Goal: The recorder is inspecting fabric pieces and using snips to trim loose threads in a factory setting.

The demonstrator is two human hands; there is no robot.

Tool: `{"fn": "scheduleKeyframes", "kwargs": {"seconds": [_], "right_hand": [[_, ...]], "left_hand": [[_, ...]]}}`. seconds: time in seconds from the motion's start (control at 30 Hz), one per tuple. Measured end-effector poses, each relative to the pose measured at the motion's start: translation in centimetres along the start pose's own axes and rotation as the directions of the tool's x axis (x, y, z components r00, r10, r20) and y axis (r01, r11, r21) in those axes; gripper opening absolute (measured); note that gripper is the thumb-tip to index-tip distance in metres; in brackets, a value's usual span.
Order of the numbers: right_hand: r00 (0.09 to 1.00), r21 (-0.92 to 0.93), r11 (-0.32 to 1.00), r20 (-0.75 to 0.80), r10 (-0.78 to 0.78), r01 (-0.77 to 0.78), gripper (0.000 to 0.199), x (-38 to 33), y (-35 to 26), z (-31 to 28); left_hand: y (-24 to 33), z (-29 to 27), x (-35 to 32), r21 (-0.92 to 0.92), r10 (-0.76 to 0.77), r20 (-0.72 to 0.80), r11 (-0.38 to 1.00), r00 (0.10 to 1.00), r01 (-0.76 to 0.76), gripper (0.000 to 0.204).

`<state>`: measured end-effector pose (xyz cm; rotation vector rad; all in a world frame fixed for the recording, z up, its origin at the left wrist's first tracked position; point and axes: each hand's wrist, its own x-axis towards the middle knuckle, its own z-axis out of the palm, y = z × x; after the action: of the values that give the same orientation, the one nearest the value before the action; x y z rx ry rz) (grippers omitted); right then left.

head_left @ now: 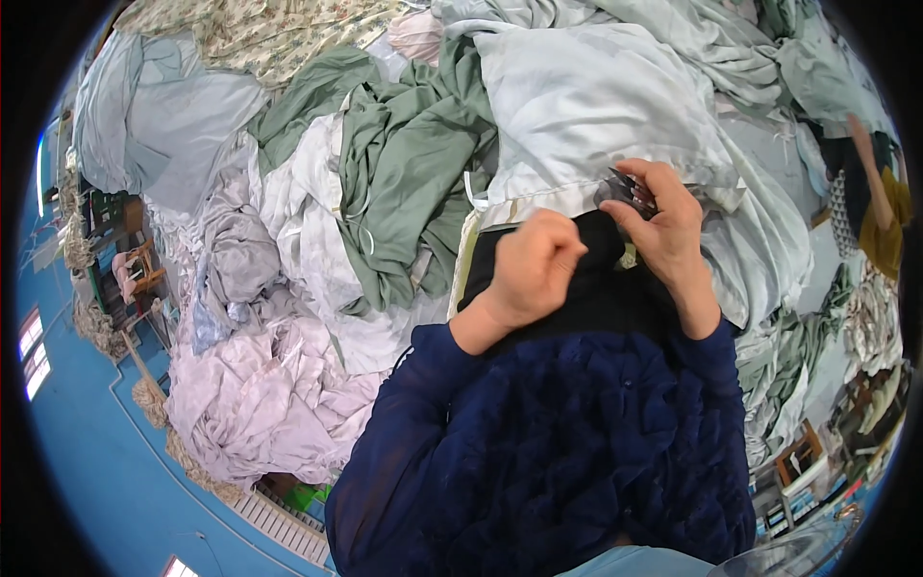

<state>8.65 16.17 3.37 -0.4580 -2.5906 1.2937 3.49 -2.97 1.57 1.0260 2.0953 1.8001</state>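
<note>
In my right hand is a small pair of dark metal thread snips, gripped between thumb and fingers. The blades lie over the near hem of a pale blue-white cloth, which is spread out in front of me. My left hand is closed in a loose fist above my dark lap, just short of that hem and to the left of the snips. Its fingertips curl inward, so I cannot make out what they hold, if anything. A white tape loop sticks out at the cloth's near left corner.
Left of the pale cloth lie heaped green fabric, a pink pile and grey-blue cloth. Floral fabric lies at the back. Another person in a mustard top is at the far right. Blue floor shows at lower left.
</note>
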Motion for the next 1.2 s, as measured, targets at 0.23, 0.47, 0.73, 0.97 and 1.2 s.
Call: {"fn": "scheduleKeyframes", "kwargs": {"seconds": [0.23, 0.47, 0.73, 0.97, 1.2], "right_hand": [[0.998, 0.053, 0.998, 0.060, -0.026, 0.023, 0.036, 0.1, 1.0, 0.5], [0.999, 0.194, 0.981, -0.045, 0.015, -0.006, 0.028, -0.7, 2.3, 1.8], [0.998, 0.230, 0.973, -0.039, 0.048, -0.037, 0.024, -0.8, 3.6, 3.2], [0.998, 0.231, 0.973, -0.064, 0.021, -0.006, 0.023, -0.9, 3.5, 3.1], [0.999, 0.246, 0.969, -0.049, 0.023, -0.011, 0.023, -1.2, 3.9, 3.1]], "left_hand": [[1.0, 0.3, -0.2, 0.477, -0.039, 0.067, 0.879, 0.997, 0.003, 0.024], [-0.2, 0.6, 3.0, 0.156, -0.230, -0.210, 0.952, 0.950, 0.265, 0.018], [-2.4, 1.4, 3.0, 0.284, -0.211, -0.168, 0.925, 0.963, 0.252, 0.015], [-1.8, 1.3, 3.1, 0.487, -0.062, -0.071, 0.869, 0.996, 0.089, 0.013], [-2.8, 0.5, 1.4, 0.436, -0.006, -0.053, 0.899, 0.999, 0.028, 0.012]]}}
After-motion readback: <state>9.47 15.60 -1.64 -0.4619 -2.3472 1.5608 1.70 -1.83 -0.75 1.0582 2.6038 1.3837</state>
